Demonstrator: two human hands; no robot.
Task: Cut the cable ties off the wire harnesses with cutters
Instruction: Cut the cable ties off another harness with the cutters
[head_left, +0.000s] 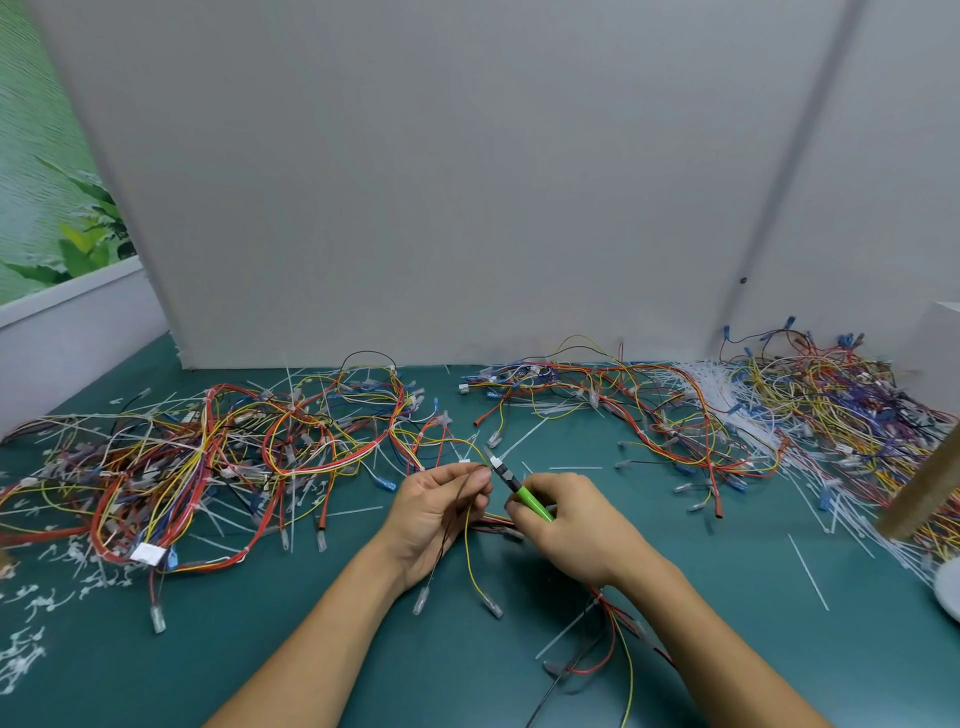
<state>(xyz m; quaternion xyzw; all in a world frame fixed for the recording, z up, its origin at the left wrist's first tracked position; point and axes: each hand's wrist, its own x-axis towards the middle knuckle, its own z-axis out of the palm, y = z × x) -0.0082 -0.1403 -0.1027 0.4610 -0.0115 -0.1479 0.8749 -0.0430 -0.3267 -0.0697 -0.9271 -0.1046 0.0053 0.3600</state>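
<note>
Teal matting (260, 649) fills the lower frame under a grey partition (441, 182). I see 2 big tangles of wire harnesses, at centre left (208, 462) and at right (779, 415), with loose white ties (808, 571) strewn between. At frame centre my left hand (436, 514) is closed, pinching thin wires (467, 530) of 1 harness; my right hand (576, 525) is wrapped around the green-handled cutters (522, 491), nose at a small white cable tie (494, 460). I judge the blades should bite only the tie, clear of insulation. Trailing leads under my right wrist could snag.
</note>
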